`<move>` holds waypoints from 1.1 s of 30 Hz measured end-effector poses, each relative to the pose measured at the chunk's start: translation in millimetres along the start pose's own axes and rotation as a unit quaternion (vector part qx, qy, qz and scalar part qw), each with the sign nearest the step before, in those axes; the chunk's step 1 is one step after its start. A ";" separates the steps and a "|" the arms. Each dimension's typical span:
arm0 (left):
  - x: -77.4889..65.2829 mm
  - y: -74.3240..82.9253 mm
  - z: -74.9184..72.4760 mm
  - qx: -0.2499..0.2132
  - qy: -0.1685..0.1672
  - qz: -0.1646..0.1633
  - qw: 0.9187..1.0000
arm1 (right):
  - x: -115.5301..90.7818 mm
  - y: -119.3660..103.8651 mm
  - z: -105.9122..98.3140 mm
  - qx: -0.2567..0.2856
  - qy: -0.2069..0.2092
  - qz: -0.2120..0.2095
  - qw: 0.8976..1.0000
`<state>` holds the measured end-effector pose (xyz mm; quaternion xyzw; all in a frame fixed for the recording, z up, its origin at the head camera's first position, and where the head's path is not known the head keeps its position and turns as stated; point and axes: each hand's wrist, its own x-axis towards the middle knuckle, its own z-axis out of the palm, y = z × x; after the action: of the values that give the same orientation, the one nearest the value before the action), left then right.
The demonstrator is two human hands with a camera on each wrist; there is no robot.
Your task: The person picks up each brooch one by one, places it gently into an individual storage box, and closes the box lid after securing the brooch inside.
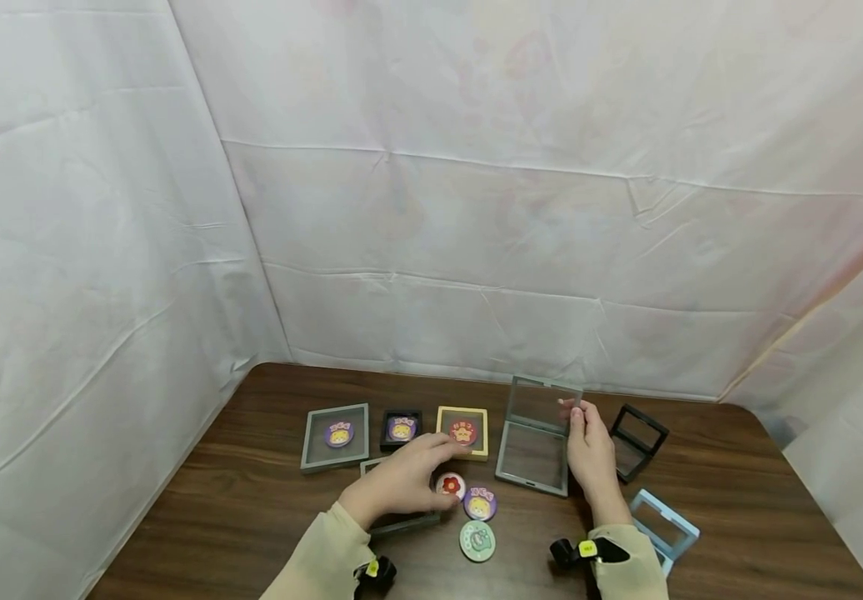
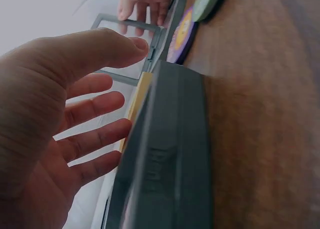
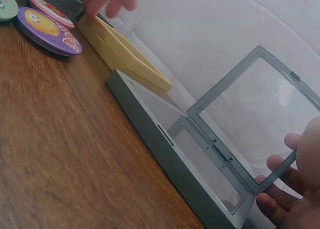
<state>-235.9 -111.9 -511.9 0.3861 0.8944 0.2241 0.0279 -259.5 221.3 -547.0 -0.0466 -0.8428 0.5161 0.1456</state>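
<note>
My right hand [image 1: 591,454] grips the edge of the raised clear lid [image 3: 250,114] of a grey hinged display case [image 1: 532,458], its fingers curled round the frame. The case's base lies on the table. My left hand [image 1: 405,479] hovers over another grey case [image 2: 175,139], thumb and fingers spread apart with nothing between them. Close by its fingertips is a round badge with a red flower [image 1: 451,484]. Beside that lie a purple badge [image 1: 480,504] and a green badge [image 1: 477,542]. The left hand hides much of the grey case under it.
Behind the left hand stand a grey case [image 1: 315,450] and a black case [image 1: 391,444], each with a purple badge, and a yellow case [image 1: 475,454] with a red badge. A black open case [image 1: 654,450] and a blue one [image 1: 677,551] lie at the right.
</note>
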 end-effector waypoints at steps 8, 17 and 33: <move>-7.0 -0.5 3.5 0.016 -0.006 0.000 1.000 | -2.9 -2.6 -0.2 -0.006 0.007 -0.001 1.000; -4.8 -2.5 7.1 0.067 0.009 -0.018 0.998 | -3.3 -3.2 0.0 -0.009 0.009 -0.012 1.000; -5.3 -0.8 6.6 0.074 0.010 -0.035 0.997 | -2.9 -4.4 1.5 -0.018 0.010 -0.026 0.999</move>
<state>-231.3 -113.6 -518.8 0.3530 0.9218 0.1600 -0.0017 -256.8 217.4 -544.3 -0.0328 -0.8511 0.4969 0.1663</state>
